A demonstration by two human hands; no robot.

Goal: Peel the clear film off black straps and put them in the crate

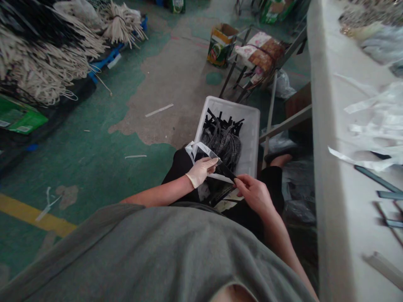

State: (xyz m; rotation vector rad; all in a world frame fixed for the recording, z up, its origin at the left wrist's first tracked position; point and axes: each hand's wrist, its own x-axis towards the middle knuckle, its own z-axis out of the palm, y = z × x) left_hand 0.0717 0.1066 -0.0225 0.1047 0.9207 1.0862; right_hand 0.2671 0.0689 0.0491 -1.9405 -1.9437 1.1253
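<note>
A short black strip (226, 171) stretches between my two hands, above my lap. My left hand (203, 170), in a pale glove, is closed with the thumb on top, at the strip's upper end. From that grip a white paper-like strip (204, 148) loops up and to the left. Whether the white strip is still joined to the black one I cannot tell. My right hand (255, 193), bare, pinches the lower end of the black strip. Just beyond the hands stands a white plastic bin (251, 126) holding a bundle of black straps (225, 140).
On the right runs a pale-covered table (329, 201) with white strips (378, 121) and dark pieces. A stool with a tied cushion (264, 50) and a cardboard box (221, 44) stand ahead. Bundles of cream cords (40, 63) lie left. Scraps litter the green floor (103, 167).
</note>
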